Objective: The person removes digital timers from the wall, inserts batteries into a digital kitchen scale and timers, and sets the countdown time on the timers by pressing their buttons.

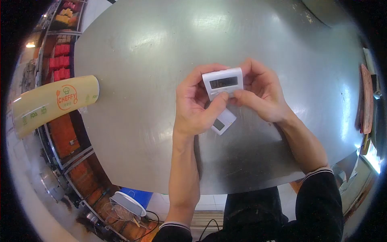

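Both my hands hold a small white digital timer (224, 82) with a dark display, raised above the metal table (141, 101). My left hand (193, 101) is wrapped around its left side, thumb on the lower front. From the right, my right hand (264, 92) grips the other edge, its thumb tip also at the lower front. The digits on the display are too blurred to read. A second white timer (224, 121) lies on the table below, partly hidden by my left hand.
A yellow cylindrical package (60, 101) marked "CHEFFY" sticks out over the table's left edge. Shelves with red packs (60, 62) stand at the far left. A wire whisk (119, 211) is below the left edge. A wooden board (366, 99) stands at the right.
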Demonstrator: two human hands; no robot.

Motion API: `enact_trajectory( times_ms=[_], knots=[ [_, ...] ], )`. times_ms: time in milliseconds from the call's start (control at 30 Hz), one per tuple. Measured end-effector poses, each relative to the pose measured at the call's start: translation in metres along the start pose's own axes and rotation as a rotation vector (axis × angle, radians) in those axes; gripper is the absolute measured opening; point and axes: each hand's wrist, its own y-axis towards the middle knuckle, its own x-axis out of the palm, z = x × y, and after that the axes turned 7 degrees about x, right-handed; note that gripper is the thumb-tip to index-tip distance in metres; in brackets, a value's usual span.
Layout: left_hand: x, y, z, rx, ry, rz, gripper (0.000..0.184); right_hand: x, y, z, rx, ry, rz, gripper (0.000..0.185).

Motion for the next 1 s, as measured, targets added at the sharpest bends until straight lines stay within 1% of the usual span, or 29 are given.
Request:
enact_trajectory(
  times_ms=[67, 133, 233, 333, 567, 633, 667, 700, 733, 767, 800, 833, 900, 933, 1000],
  knots=[
    [0.000, 0.001, 0.001, -0.004, -0.014, -0.007, 0.038, -0.001, 0.000, 0.000, 0.032, 0.022, -0.005, 0.020],
    [0.000, 0.000, 0.001, -0.010, -0.027, -0.013, 0.038, -0.002, 0.000, 0.002, -0.001, 0.005, -0.026, 0.020],
    [0.003, 0.000, 0.002, -0.011, -0.016, 0.016, 0.038, -0.003, 0.001, 0.001, 0.015, 0.015, -0.043, 0.019],
    [0.007, 0.001, 0.004, -0.026, -0.084, 0.049, 0.038, -0.006, 0.001, 0.001, 0.029, 0.019, -0.047, 0.018],
    [0.004, 0.003, -0.003, 0.030, -0.014, 0.033, 0.037, -0.004, 0.000, 0.004, -0.020, -0.014, -0.033, 0.019],
    [0.005, 0.003, -0.004, 0.067, -0.009, 0.049, 0.036, 0.001, 0.001, -0.001, 0.032, -0.009, 0.023, 0.020],
    [0.009, 0.002, -0.003, 0.026, -0.010, 0.103, 0.037, 0.003, 0.000, -0.001, 0.027, -0.015, 0.016, 0.020],
    [0.013, 0.003, -0.002, -0.011, -0.013, 0.158, 0.037, 0.007, -0.001, 0.000, 0.008, -0.029, 0.065, 0.020],
    [0.012, 0.003, -0.004, 0.001, -0.016, 0.164, 0.037, 0.009, -0.001, 0.002, -0.010, -0.044, 0.114, 0.019],
    [0.011, 0.001, -0.009, -0.012, 0.103, 0.111, 0.037, 0.011, -0.002, 0.002, -0.010, -0.056, 0.107, 0.019],
    [0.012, 0.002, -0.009, -0.028, 0.222, 0.058, 0.037, 0.011, -0.004, 0.003, -0.021, -0.168, 0.146, 0.020],
    [0.015, 0.001, -0.007, -0.021, 0.216, 0.064, 0.037, 0.012, -0.006, 0.005, -0.032, -0.279, 0.186, 0.021],
    [0.022, -0.003, -0.001, -0.028, 0.433, 0.045, 0.039, 0.012, -0.010, 0.007, -0.008, -0.251, 0.153, 0.024],
    [0.023, -0.003, -0.003, -0.027, 0.429, 0.052, 0.039, 0.012, -0.011, 0.004, 0.029, -0.208, 0.140, 0.029],
    [0.023, -0.005, -0.008, 0.045, 0.333, 0.039, 0.040, 0.013, -0.014, -0.003, 0.071, -0.168, 0.121, 0.033]
  ],
)
